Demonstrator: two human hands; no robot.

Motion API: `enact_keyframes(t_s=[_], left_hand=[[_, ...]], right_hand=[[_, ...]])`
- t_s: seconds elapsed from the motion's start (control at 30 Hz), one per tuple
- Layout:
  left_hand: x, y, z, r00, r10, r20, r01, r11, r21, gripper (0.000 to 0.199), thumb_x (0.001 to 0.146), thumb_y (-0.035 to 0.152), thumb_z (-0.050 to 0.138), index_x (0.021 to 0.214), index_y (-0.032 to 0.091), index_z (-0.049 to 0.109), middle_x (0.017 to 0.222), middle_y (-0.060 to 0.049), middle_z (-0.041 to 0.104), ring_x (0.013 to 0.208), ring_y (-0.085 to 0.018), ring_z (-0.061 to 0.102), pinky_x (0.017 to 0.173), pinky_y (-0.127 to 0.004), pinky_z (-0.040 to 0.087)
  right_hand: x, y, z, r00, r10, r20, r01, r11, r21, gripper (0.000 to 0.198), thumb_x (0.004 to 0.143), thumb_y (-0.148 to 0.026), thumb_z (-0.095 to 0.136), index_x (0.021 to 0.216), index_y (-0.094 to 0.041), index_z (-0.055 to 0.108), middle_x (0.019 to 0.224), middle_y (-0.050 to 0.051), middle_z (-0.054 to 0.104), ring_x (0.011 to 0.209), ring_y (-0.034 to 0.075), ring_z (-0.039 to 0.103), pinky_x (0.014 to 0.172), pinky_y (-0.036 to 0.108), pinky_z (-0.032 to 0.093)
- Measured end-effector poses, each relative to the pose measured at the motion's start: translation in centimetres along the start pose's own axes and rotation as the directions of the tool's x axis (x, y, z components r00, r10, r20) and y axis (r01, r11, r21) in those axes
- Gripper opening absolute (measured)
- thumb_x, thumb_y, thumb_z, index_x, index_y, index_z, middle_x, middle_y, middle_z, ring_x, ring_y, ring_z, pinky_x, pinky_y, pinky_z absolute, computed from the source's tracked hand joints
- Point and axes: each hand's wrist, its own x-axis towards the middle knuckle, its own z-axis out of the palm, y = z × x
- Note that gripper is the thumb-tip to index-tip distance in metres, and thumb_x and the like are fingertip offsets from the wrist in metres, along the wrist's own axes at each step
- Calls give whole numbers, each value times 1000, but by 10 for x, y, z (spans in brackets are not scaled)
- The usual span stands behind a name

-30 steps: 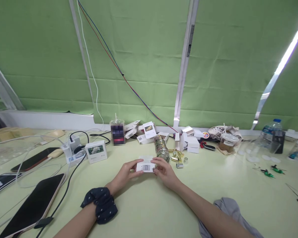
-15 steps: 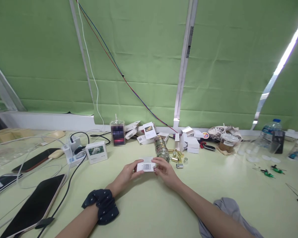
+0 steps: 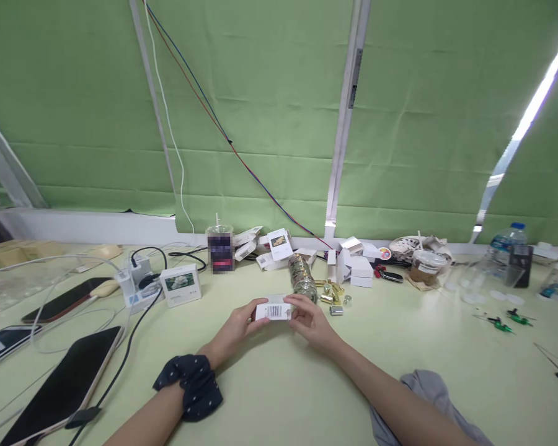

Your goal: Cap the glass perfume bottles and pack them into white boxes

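A small white cardboard box (image 3: 273,311) with a barcode on the side facing me is held level just above the table. My left hand (image 3: 242,323) grips its left end between thumb and fingers. My right hand (image 3: 310,320) closes on its right end, fingertips at the corner. Right behind the box lies a row of round, shiny, glass-like pieces (image 3: 304,279). Several small gold-coloured metal parts (image 3: 327,298) and a silver metal cylinder (image 3: 336,310) lie to the right of my right hand.
Another white box (image 3: 181,285) with a flower picture stands at left, near a power strip (image 3: 142,301) with cables. Phones and a tablet (image 3: 69,384) lie at far left. A lidded drink cup (image 3: 220,251) and opened boxes (image 3: 353,266) line the back. Small green tools (image 3: 501,324) lie right.
Almost nothing differs. The box has tilted or shifted very slightly between my hands, and both hands keep their hold on it.
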Motion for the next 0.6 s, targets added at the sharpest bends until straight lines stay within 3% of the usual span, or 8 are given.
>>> enact_keyframes(t_s=[0.4,0.6], left_hand=[[0,1,0,1000,9,-13,-10,999,-46,39,80,39,60,113,19,58,83,-2,68,69,-16,58,69,-28,49],[0,5,-1,999,-43,-6,41,983,-181,44,75,39,67,113,16,61,93,-5,70,80,-19,62,75,-32,51]], right_hand=[[1,1,0,999,33,-21,-34,999,-25,41,73,-36,71,113,-28,65,123,9,46,70,11,55,72,34,55],[0,3,0,999,34,-28,-34,999,-20,39,72,-34,72,110,-27,65,122,9,46,68,10,54,71,34,54]])
